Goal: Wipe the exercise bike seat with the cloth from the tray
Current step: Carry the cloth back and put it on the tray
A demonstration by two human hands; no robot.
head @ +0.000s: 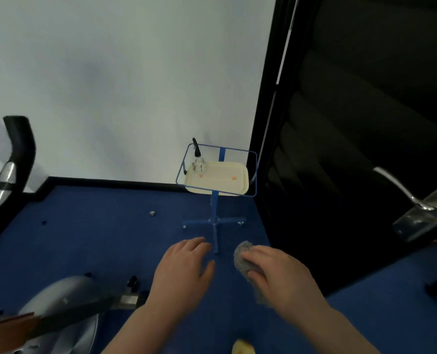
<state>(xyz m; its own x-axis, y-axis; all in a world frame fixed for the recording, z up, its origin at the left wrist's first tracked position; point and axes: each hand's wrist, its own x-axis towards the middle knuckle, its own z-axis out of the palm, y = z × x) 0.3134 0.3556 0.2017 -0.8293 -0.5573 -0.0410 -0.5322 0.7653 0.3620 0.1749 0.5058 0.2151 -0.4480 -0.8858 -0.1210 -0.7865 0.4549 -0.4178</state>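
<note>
**Inspector A:** The right hand (283, 274) is closed around a grey cloth (243, 256). The fingers curl over the top of it; a bunched end sticks out past the fingertips and a strip shows below the palm. How much more cloth sits under the hand is hidden.

**Inspector B:** And the left hand (184, 269)?

**Inspector A:** It holds nothing. Palm down, fingers extended and lightly spread, thumb out to the side. It sits beside the right hand, apart from it, above blue carpet (89, 238).

**Inspector B:** The tray?

**Inspector A:** A cream tray (217, 181) rests in a blue wire frame on a stand (214, 208) with a cross-shaped foot, beyond the hands, near the white wall. A small clear bottle (199, 163) with a dark nozzle stands in its far left corner; the picture is too soft to tell more. Two orange marks on the tray floor cannot be identified.

**Inspector B:** The exercise bike seat?

**Inspector A:** It cannot be picked out. Only parts of the exercise bike (64, 300) show: a silver housing at lower left, cut by the frame edge, and a black-and-silver handlebar (10, 164) at the left edge. The right side is dark; a shiny lever-shaped object there is unclear.
</note>
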